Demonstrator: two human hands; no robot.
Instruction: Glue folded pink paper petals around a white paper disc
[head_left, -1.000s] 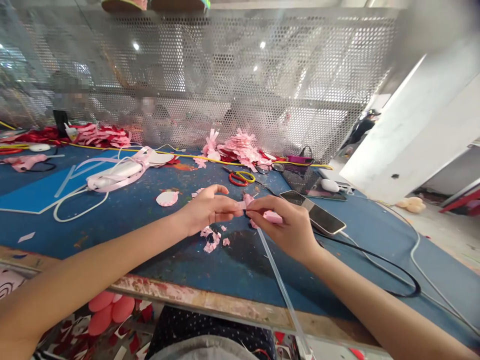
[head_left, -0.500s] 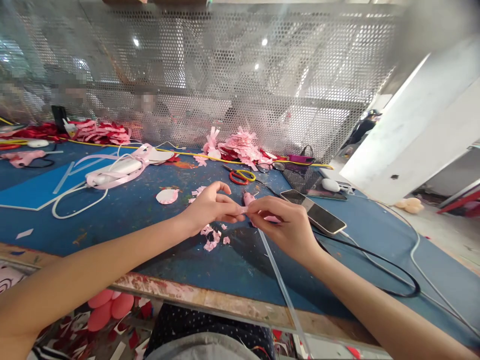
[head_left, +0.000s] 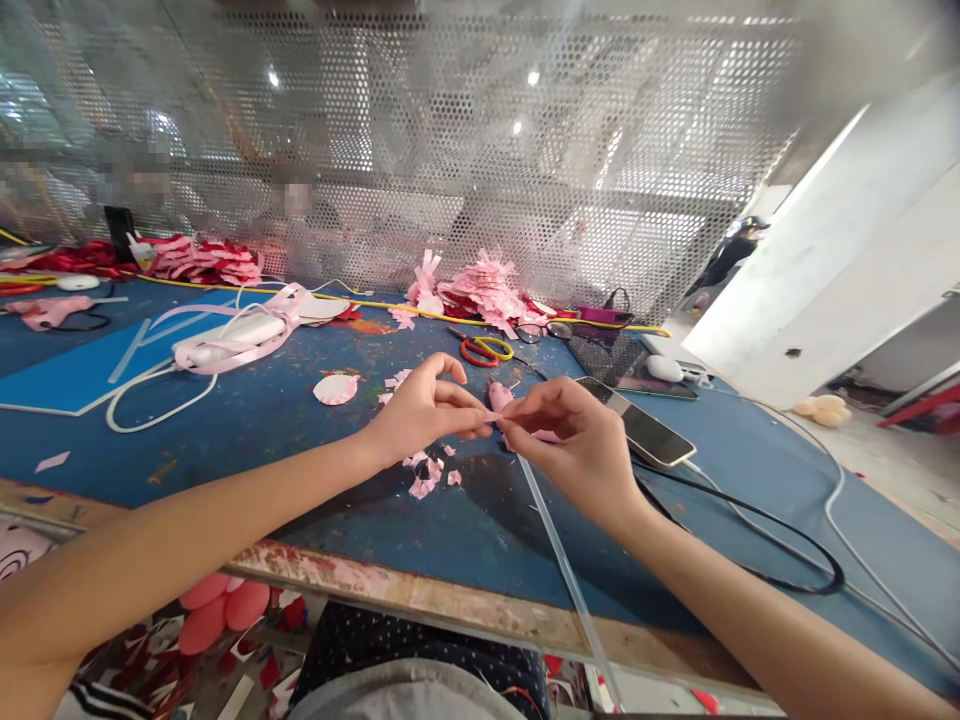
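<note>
- Right hand [head_left: 577,440] has arched its fingers higher since the earlier frame, pinching a small pink strip [head_left: 492,416].
- Left hand [head_left: 417,418] pinches its other end above the blue table [head_left: 360,530]; shaping seems underway, the next move likely wanting steady fingertips.
- Pink scraps [head_left: 422,487] lie nearby.

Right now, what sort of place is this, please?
Probably a craft workshop: red-and-yellow-handled scissors, a heap of fringed pale-pink pieces and a stained blue worktable with wooden edge.
</note>
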